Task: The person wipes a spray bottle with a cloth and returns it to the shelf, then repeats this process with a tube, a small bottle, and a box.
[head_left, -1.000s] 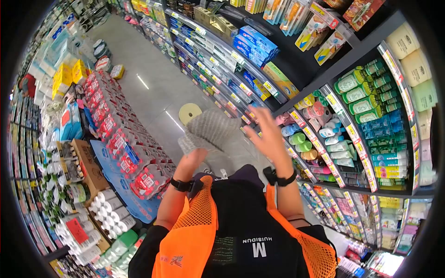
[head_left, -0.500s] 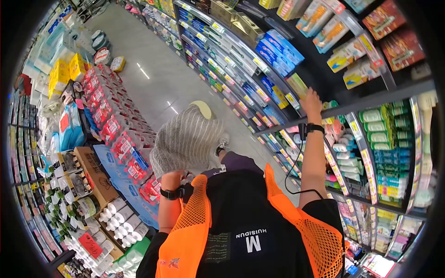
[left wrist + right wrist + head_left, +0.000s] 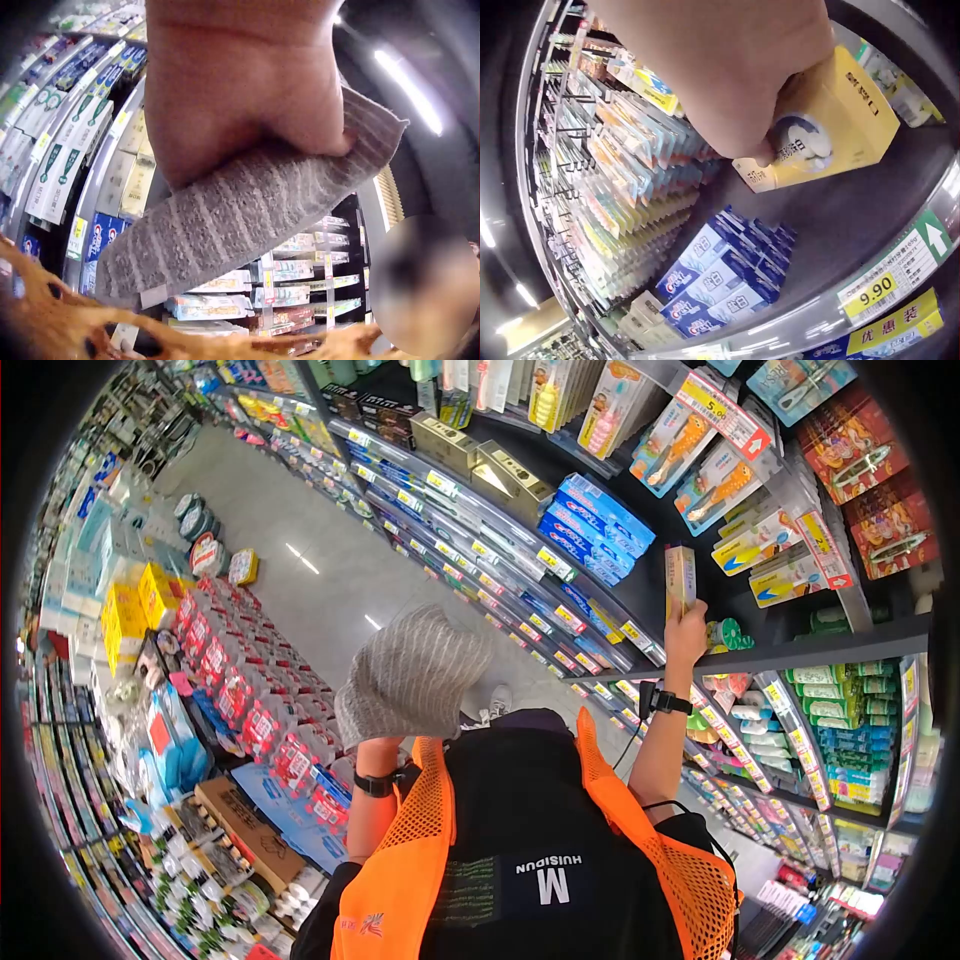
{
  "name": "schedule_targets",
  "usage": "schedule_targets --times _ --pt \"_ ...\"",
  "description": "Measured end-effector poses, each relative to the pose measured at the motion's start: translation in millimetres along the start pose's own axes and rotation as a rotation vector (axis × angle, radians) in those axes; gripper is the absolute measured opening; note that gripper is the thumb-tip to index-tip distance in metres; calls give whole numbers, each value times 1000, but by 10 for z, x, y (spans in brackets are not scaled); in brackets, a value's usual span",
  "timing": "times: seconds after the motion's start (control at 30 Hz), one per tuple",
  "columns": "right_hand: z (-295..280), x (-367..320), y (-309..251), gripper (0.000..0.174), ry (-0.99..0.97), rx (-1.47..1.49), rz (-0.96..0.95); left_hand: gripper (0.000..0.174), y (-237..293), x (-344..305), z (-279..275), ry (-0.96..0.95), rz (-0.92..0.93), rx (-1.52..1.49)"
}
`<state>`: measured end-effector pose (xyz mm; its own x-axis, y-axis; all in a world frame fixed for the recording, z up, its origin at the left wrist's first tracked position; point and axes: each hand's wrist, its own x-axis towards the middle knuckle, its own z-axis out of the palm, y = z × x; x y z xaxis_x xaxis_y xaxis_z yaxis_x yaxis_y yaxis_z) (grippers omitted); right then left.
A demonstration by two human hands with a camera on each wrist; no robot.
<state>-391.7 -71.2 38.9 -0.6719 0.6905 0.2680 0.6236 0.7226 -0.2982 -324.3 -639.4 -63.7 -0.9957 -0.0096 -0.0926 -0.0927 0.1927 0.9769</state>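
Note:
A grey cloth with pale stripes (image 3: 415,670) drapes over my left hand (image 3: 378,752), which grips it and is mostly hidden beneath it in the head view. In the left wrist view, the thumb (image 3: 341,142) lies against the folded cloth (image 3: 225,217). My right hand (image 3: 685,638) reaches over the dark shelf and holds a yellow carton (image 3: 832,127) by one side, thumb on its printed face. Beside the carton, stacked blue-and-white Crest toothpaste boxes (image 3: 597,530) sit on the same shelf.
Hanging toothbrush packs (image 3: 690,445) fill the shelf's back. A metal shelf edge (image 3: 810,656) runs under my right forearm, with green bottles (image 3: 845,690) below. Wrapped red packs (image 3: 235,670) are piled left of the aisle floor (image 3: 300,530). A price tag (image 3: 885,277) lines the shelf front.
My right hand has moved from over the aisle onto the shelf and taken hold of the yellow carton, which now stands turned in its grasp. My left hand has drawn the cloth leftward.

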Motion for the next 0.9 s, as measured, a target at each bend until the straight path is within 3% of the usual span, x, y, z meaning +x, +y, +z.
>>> schedule_targets --times 0.13,0.3,0.47,0.5,0.57,0.63,0.7,0.73,0.77,0.83,0.9 --pt "-304 -182 -238 51 29 123 52 37 221 679 193 -202 58 -19" --pt "-993 -844 -918 48 86 112 -19 34 972 1403 426 -661 174 -29" --pt "-1264 -1548 -1894 43 -133 429 30 31 1928 1895 848 -1033 268 -99" --pt "-1238 -1666 -2070 42 -186 493 22 30 1960 1932 962 -1053 248 -152" --pt "-1030 -1863 -2361 45 -262 745 31 25 1541 2094 1291 -1006 101 -496" --pt "-879 -2014 -2611 47 -351 1007 58 21 2050 2110 1200 -872 -391 -818" --pt "-820 -2111 -2760 50 -455 1270 106 30 2122 2305 1115 -903 -507 -888" --pt "-790 -2111 -2737 63 -637 1347 165 34 2067 2421 1086 -934 -570 -918" --pt "-800 -2140 -2780 66 -737 1482 179 38 2035 2506 1086 -962 -624 -952" --pt "-812 -2176 -2906 72 -941 1753 193 44 2054 2584 1103 -959 -544 -944" --pt "-750 -2162 -2903 73 -919 1648 153 42 2054 2563 1082 -985 -426 -929"
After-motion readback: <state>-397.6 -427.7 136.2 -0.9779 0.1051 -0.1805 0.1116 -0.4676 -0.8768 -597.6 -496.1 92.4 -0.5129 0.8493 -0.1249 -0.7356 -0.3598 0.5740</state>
